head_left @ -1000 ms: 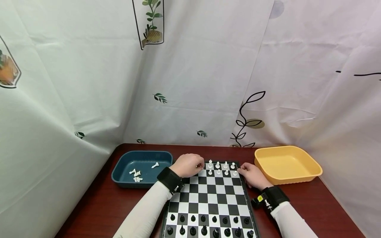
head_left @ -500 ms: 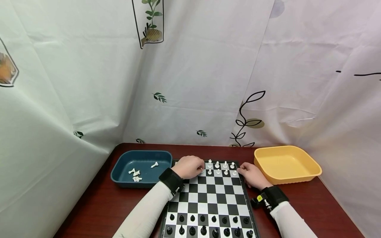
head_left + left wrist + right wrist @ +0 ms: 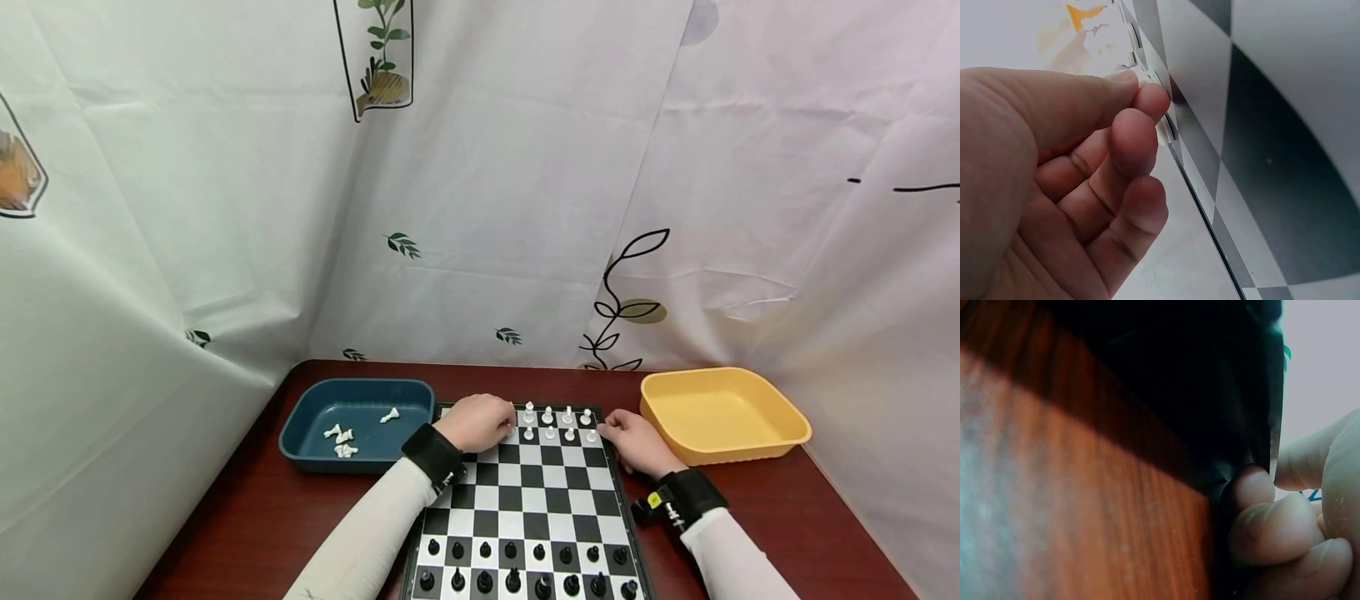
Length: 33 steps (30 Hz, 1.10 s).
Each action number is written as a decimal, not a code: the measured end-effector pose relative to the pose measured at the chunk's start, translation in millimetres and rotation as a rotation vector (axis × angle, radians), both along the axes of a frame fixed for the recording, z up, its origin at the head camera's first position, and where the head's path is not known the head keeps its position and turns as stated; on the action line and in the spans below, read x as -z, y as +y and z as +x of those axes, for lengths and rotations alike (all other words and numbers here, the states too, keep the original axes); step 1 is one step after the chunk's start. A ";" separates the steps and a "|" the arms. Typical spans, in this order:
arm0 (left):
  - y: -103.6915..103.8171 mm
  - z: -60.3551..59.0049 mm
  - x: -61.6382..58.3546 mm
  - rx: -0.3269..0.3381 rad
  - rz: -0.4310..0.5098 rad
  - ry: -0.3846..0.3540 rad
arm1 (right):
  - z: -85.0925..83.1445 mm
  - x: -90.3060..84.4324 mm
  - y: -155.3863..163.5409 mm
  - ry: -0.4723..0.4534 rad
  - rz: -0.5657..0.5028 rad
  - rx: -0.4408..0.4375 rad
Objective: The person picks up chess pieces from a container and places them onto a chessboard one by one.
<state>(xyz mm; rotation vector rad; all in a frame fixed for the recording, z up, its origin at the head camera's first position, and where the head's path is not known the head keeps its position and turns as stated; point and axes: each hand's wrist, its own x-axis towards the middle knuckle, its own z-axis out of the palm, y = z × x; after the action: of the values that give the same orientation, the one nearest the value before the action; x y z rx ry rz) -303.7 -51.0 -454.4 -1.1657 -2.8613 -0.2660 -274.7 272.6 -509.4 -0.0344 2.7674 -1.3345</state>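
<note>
A black-and-white chessboard (image 3: 534, 500) lies on the table, white pieces on its far rows, black ones on the near rows. Over its far left part, my left hand (image 3: 476, 422) pinches a small white chess piece between thumb and forefinger; the fingers hide most of it. In the left wrist view, the left hand (image 3: 1079, 162) has its other fingers curled beside the board's surface. My right hand (image 3: 639, 442) grips the board's far right edge. From the right wrist, its fingers (image 3: 1275, 528) show under the dark board edge, with the thumb on the other side.
Left of the board stands a teal tray (image 3: 356, 465) with several white chess pieces lying in it. At the right is a yellow tray (image 3: 727, 454). Several black pieces (image 3: 543, 587) stand on the near rows. White printed cloth (image 3: 480, 208) hangs behind the table.
My left hand has lowered slightly towards the board over the last second, fingertips now at the far second row. The right hand stays on the board edge.
</note>
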 end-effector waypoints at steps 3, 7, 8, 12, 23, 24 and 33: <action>-0.1 0.2 0.0 -0.004 -0.003 -0.009 | 0.2 0.1 0.1 -0.003 -0.001 -0.002; 0.3 0.1 0.5 0.001 -0.006 -0.011 | 0.2 0.3 0.5 0.000 -0.001 -0.002; 0.5 0.1 0.7 0.004 -0.007 -0.009 | 0.2 0.3 0.5 0.002 0.000 -0.002; 1.4 -0.2 0.7 0.012 -0.009 -0.007 | 0.1 0.3 0.8 0.006 0.001 -0.004; -0.1 2.7 -1.9 0.018 -0.017 0.015 | -0.5 2.0 1.1 0.006 -0.008 -0.007; -0.5 3.4 -3.4 0.018 -0.019 0.015 | -0.4 2.0 1.1 0.006 -0.010 -0.007; -19.1 8.6 -29.7 -0.029 0.079 0.057 | -1.8 3.1 1.8 0.007 -0.014 -0.013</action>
<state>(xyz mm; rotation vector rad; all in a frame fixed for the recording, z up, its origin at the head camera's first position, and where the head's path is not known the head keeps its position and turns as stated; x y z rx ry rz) -295.1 -70.1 -424.7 -1.0987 -2.7893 -0.3352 -276.5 274.4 -512.5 -0.0581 2.7580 -1.3538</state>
